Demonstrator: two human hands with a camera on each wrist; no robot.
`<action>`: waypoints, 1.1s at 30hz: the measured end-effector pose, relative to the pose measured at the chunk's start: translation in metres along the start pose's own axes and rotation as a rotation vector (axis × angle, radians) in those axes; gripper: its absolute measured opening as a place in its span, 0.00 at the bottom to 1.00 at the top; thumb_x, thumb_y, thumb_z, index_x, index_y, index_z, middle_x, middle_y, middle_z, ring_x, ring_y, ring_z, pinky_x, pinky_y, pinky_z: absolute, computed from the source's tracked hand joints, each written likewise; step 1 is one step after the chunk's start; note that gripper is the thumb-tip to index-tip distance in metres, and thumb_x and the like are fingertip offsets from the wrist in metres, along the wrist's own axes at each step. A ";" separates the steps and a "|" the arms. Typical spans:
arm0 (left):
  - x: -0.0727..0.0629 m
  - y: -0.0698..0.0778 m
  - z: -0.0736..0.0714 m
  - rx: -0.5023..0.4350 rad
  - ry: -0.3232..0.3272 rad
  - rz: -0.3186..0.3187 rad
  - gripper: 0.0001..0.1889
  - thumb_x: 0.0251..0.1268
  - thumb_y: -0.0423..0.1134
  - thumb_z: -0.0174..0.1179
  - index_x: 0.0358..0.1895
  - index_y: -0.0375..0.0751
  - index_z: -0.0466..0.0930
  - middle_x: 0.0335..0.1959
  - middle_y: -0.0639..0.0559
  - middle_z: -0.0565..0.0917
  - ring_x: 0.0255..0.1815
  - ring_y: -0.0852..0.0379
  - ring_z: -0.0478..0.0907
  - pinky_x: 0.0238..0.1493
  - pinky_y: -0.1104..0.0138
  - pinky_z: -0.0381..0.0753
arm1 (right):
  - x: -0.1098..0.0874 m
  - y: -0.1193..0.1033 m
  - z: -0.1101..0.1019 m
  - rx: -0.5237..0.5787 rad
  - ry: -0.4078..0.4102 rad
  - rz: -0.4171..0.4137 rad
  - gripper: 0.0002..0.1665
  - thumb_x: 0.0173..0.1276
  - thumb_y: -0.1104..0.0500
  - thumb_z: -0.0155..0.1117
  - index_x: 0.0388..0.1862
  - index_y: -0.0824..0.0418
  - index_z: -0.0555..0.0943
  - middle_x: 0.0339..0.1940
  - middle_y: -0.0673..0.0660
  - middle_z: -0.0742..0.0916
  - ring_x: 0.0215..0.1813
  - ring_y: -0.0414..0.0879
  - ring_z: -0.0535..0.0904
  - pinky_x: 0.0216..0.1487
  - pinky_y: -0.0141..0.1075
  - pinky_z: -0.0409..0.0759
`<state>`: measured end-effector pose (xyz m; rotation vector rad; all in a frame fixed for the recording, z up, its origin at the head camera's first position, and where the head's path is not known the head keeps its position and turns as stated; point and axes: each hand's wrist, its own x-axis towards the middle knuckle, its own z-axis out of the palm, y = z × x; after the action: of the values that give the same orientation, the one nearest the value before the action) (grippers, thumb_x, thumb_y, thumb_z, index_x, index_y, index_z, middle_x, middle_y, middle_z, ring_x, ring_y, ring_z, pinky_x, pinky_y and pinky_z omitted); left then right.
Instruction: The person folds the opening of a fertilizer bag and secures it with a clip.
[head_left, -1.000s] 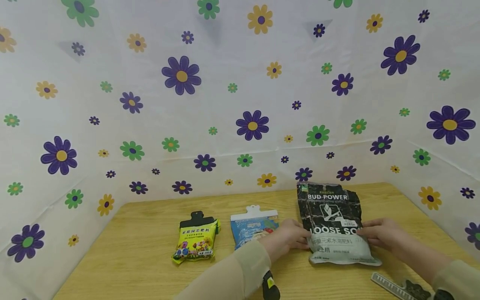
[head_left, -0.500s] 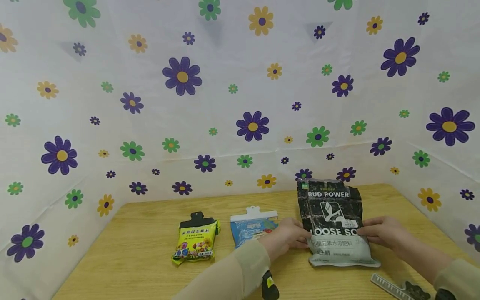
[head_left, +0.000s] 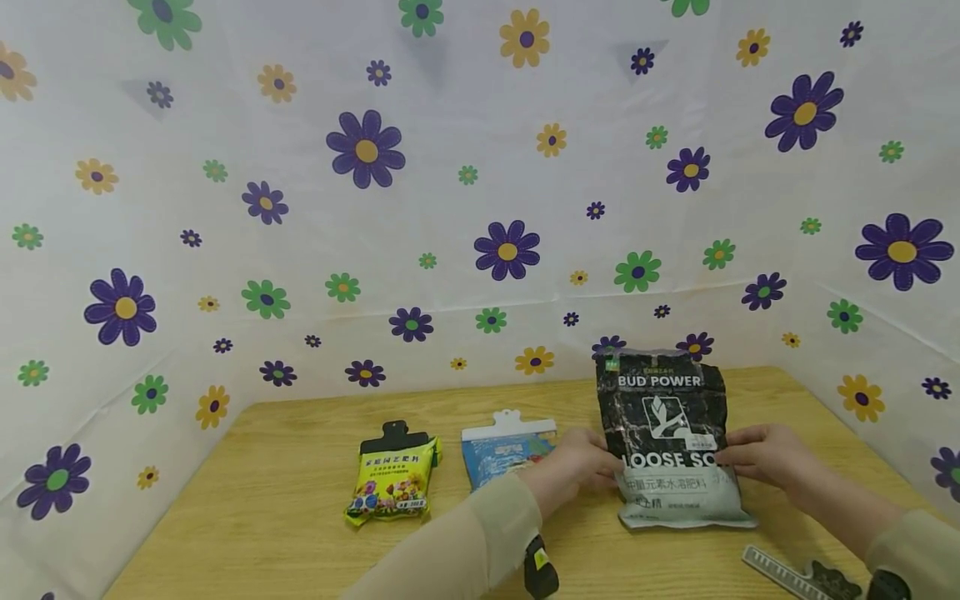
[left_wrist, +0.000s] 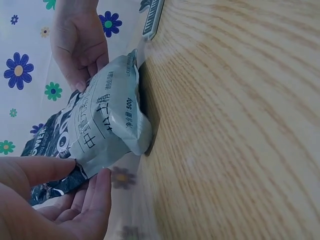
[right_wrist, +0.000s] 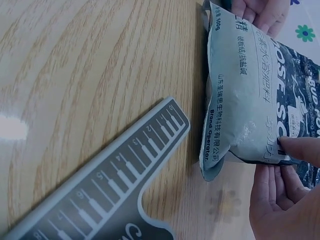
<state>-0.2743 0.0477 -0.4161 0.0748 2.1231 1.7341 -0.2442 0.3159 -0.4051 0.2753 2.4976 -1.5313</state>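
A black and pale grey bag (head_left: 667,417) printed "BUD POWER" and "LOOSE SO…" stands tilted back at the right of the table, its lower end at the tabletop. My left hand (head_left: 573,471) grips its left side, thumb on the printed front and fingers behind, as the left wrist view shows. On the opposite side my right hand (head_left: 772,462) pinches the bag's edge in the same manner. In front of the bag lies a grey clip (right_wrist: 115,175) with a scale-like row of numbered marks and a dark shaped handle.
Left of the bag lies a blue packet (head_left: 498,458) with a white clip (head_left: 508,423) across its top, partly behind my left hand. Farther left is a yellow packet (head_left: 393,483) with a black clip (head_left: 393,437). A flower-patterned cloth (head_left: 435,208) encloses the wooden table (head_left: 262,500).
The bag's top end has risen slightly, so its front faces me more upright. Both hands keep their hold on its sides. The packets and the loose clip have not moved.
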 end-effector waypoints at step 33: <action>0.000 0.013 -0.007 0.220 0.068 0.141 0.14 0.56 0.22 0.75 0.46 0.30 0.90 0.36 0.44 0.92 0.34 0.54 0.90 0.39 0.64 0.93 | 0.002 0.000 0.002 -0.067 0.050 -0.095 0.33 0.76 0.59 0.67 0.68 0.82 0.72 0.67 0.79 0.79 0.64 0.67 0.79 0.67 0.58 0.82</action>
<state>-0.2794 0.0443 -0.4027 0.2351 2.4039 1.5916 -0.2456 0.3144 -0.4068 0.1893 2.6304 -1.4888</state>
